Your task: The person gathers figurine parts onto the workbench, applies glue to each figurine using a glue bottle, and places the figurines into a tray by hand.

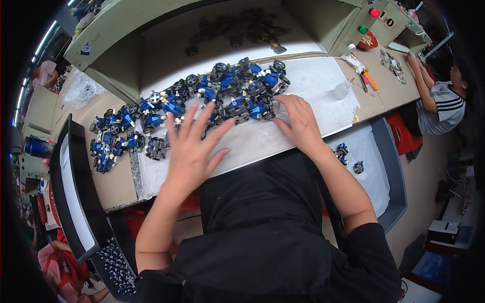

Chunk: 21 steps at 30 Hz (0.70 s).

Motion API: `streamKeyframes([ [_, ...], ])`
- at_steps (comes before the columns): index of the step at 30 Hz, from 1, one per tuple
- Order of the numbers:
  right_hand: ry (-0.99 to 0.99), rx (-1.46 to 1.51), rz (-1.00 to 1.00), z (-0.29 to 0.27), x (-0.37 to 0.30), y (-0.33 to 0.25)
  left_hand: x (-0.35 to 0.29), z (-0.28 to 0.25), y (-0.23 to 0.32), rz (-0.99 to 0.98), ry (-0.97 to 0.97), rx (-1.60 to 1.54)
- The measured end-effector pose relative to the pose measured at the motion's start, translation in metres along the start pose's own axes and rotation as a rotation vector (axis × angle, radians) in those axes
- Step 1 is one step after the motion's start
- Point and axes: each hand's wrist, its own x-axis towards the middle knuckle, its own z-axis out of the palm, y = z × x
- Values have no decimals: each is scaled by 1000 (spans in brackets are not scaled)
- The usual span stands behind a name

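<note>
A heap of small toy vehicles (230, 83) with black wheels and blue figures spreads across white paper (255, 144) on the workbench. My left hand (189, 146) hovers at the near side of the heap with its fingers spread, holding nothing. At the heap's right end, my right hand (301, 123) rests with thumb and fingers apart, its fingertips next to or touching the outermost vehicle; I see nothing gripped in it. Another cluster of vehicles (112, 134) lies to the left on the brown board.
A grey tray (398, 187) with a few toys sits at right; a black tray (73, 194) stands at left above a bin of small parts (117, 267). A white bottle (342, 90) and an orange-handled tool (371, 81) lie right. A co-worker (442, 103) sits far right.
</note>
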Motion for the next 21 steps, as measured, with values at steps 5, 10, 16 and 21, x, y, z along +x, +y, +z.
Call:
streamKeyframes([
  [5,0,-14,-35,-15,-19,40,8,46,-23,52,49,321],
  [10,72,-156,35,-22,-9,60,17,31,-23,64,44,265],
  [16,-124,239,84,-9,5,-16,19,39,31,-131,106,-390],
  [21,-31,403,117,9,-4,-4,15,60,57,-453,36,-941],
])
